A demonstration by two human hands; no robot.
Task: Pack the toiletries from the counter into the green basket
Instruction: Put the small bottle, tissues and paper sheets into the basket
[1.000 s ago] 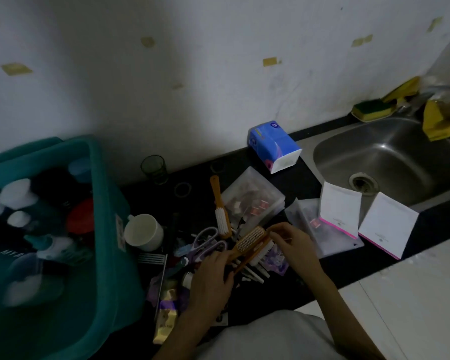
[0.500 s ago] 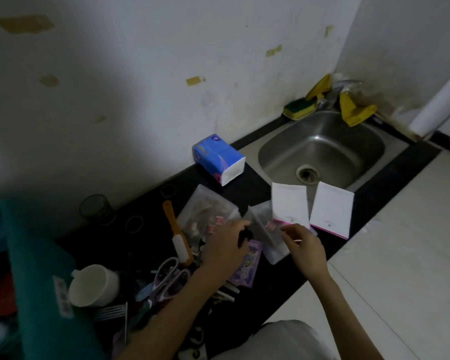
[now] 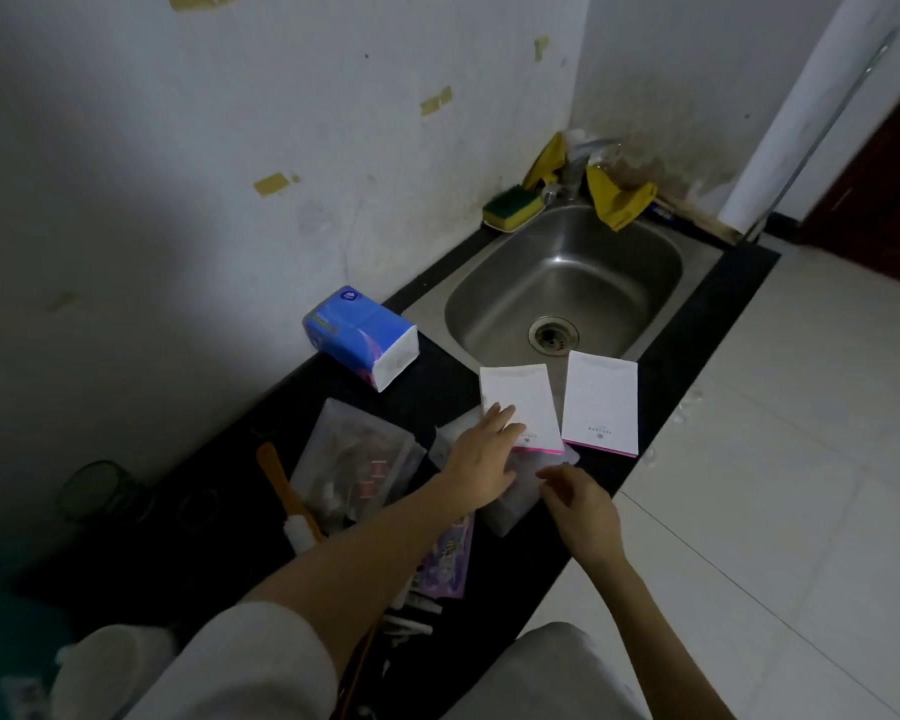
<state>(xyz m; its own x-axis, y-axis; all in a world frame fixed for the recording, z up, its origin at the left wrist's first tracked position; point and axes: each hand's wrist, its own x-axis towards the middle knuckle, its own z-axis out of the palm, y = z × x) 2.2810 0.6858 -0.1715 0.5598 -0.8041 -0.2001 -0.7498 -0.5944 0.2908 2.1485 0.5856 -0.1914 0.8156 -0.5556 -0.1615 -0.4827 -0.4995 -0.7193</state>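
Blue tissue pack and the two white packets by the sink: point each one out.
Blue tissue pack (image 3: 354, 327), head view, on its blue top face.
Left white packet (image 3: 528, 397), head view, on its bare white middle.
Right white packet (image 3: 600, 402), head view, on its white middle.

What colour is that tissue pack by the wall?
The soft tissue pack is blue with a white end, clearest in the head view.

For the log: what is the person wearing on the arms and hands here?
The left hand and right hand are bare: no gloves, and no ring or watch shows. A loose pale grey sleeve covers the left upper arm; both forearms are uncovered.
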